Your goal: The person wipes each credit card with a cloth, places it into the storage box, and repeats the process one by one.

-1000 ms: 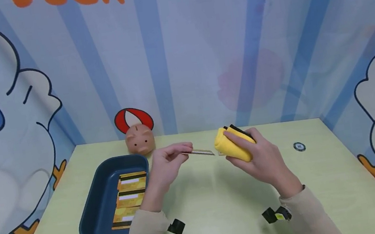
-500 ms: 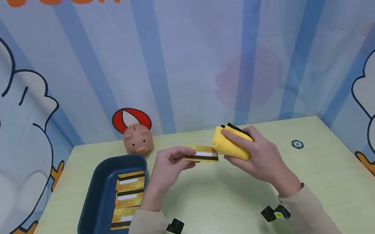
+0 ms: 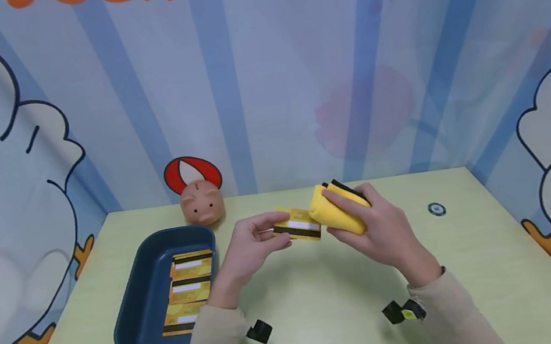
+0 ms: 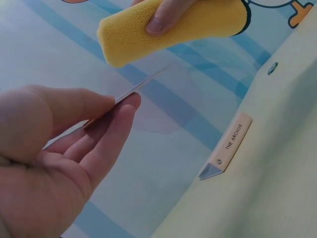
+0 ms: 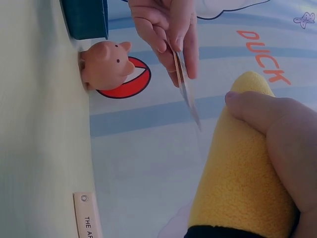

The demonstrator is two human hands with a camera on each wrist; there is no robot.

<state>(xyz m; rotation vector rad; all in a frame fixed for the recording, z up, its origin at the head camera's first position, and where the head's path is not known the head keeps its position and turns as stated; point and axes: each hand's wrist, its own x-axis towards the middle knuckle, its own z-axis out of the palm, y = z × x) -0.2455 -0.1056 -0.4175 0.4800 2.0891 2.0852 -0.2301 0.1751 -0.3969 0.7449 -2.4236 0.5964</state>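
Note:
In the head view my left hand (image 3: 255,244) pinches a gold card (image 3: 298,226) by its left end, between thumb and fingers. The card's face has a black stripe and a white strip, and it is raised above the table. My right hand (image 3: 384,227) grips a folded yellow cloth (image 3: 336,210) with a black edge, close by the card's right end. Seen from the left wrist, the card (image 4: 131,91) is almost edge-on, below the cloth (image 4: 173,32). The right wrist view shows a gap between the card (image 5: 185,91) and the cloth (image 5: 242,163).
At the left stands a dark blue tray (image 3: 133,309) holding several gold cards (image 3: 190,290). A pink piggy bank (image 3: 202,203) sits behind it. A round chip (image 3: 436,209) lies at the right. A small block lettered "THE ARCHIVE" (image 4: 230,144) rests by the backdrop, hidden by the hands in the head view.
The card in my left hand has turned from nearly edge-on to showing its striped face to the head camera. The right hand with the cloth has hardly moved.

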